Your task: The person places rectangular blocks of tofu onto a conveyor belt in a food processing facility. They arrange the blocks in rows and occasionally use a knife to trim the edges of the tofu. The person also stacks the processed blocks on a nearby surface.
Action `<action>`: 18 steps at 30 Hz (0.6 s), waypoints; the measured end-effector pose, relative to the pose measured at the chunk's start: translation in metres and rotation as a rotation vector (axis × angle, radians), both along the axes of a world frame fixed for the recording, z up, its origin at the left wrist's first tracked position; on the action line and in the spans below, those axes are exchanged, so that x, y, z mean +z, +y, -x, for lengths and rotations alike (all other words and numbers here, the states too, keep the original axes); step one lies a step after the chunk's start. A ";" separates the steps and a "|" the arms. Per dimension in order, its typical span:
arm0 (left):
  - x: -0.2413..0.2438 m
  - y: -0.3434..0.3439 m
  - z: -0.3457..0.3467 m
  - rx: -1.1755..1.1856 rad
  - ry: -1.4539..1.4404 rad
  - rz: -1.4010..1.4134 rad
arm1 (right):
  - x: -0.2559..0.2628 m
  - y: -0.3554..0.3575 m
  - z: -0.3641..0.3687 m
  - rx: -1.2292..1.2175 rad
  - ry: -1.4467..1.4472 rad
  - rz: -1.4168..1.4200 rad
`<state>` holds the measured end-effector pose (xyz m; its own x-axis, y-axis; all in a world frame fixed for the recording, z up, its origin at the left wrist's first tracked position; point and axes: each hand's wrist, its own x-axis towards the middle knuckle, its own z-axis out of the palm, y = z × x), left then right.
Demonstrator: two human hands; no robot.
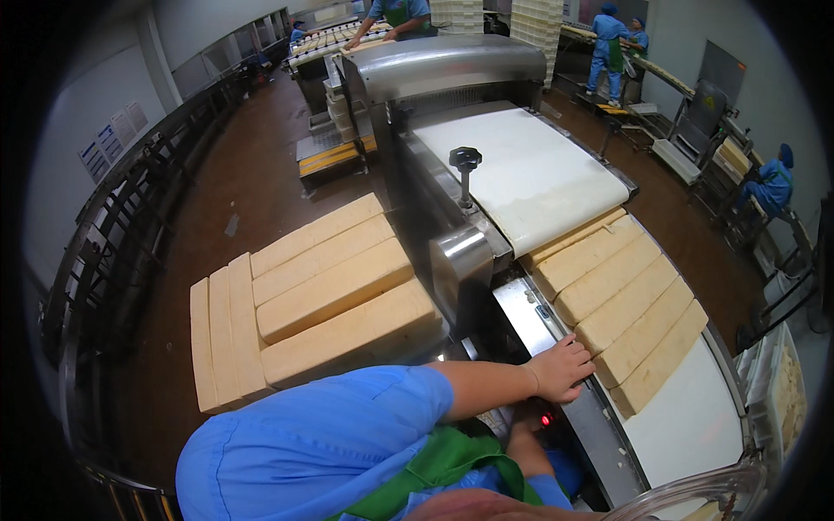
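Observation:
My left hand (564,368) rests on the metal side rail (609,417) of a conveyor, fingers bent, fingertips at the near ends of long pale-yellow food blocks (625,325). Several such blocks lie side by side on the white lower belt (690,404). Lower down, my right hand (526,423) is beside a glowing red light (546,419) under the rail; shadow and my left arm partly hide it, so its fingers are unclear. To the left, more pale-yellow blocks (339,280) are stacked, some laid crosswise to the others.
A white upper belt (541,169) runs from a steel machine hood (449,65); a black knob (465,158) stands beside it. White crates with pale pieces (775,391) are at the right. Several co-workers in blue are at other lines. A yellow-edged step (335,156) stands on the brown floor.

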<state>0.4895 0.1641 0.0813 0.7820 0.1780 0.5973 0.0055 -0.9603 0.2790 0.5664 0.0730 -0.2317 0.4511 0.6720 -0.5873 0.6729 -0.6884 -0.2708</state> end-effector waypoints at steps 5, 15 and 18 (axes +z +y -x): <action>-0.005 0.001 0.000 0.009 0.104 0.058 | 0.059 -0.030 0.028 0.407 0.099 -0.037; 0.001 0.003 -0.004 -0.030 0.040 0.041 | 0.357 -0.224 -0.119 0.107 0.260 -0.862; 0.014 0.004 0.000 -0.003 0.218 0.055 | 0.380 -0.303 -0.241 -0.179 -0.592 -0.759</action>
<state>0.4891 0.1678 0.0952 0.8921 0.2032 0.4035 0.0687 -0.9438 0.3234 0.8076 -0.2303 0.1478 0.6657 0.6707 0.3272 0.7453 -0.5756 -0.3365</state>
